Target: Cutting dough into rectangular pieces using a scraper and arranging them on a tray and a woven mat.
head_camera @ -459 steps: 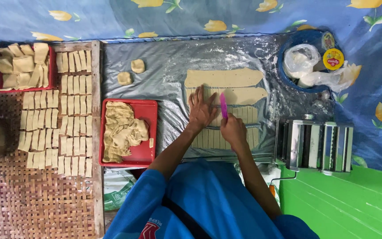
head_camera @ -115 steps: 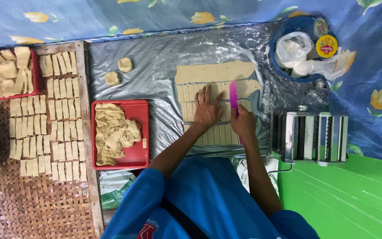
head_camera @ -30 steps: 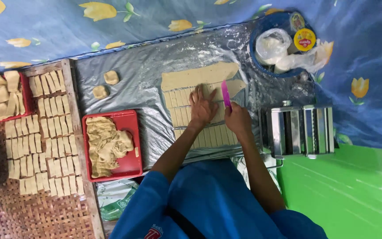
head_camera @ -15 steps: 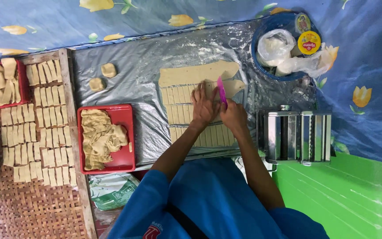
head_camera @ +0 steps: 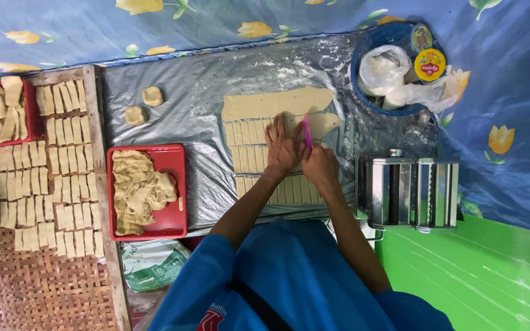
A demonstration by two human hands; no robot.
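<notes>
A rolled sheet of pale dough (head_camera: 277, 104) lies on a grey plastic cover, its nearer rows cut into small rectangles (head_camera: 249, 158). My left hand (head_camera: 282, 147) presses flat on the dough with fingers spread. Right beside it, my right hand (head_camera: 319, 165) grips a pink cutter (head_camera: 307, 132) that stands on the dough at the uncut strip's edge. Both forearms reach out from blue sleeves.
A red tray (head_camera: 173, 162) of dough scraps sits left of the sheet, two dough lumps (head_camera: 143, 105) beyond it. Several cut pieces (head_camera: 50, 178) line a wooden board. A metal pasta roller (head_camera: 407, 191) stands right, a blue bowl (head_camera: 363, 92) with bags behind it.
The view has shifted a little. My hands and the pink cutter stay on the same row of the dough, the cutter edging slightly along it.
</notes>
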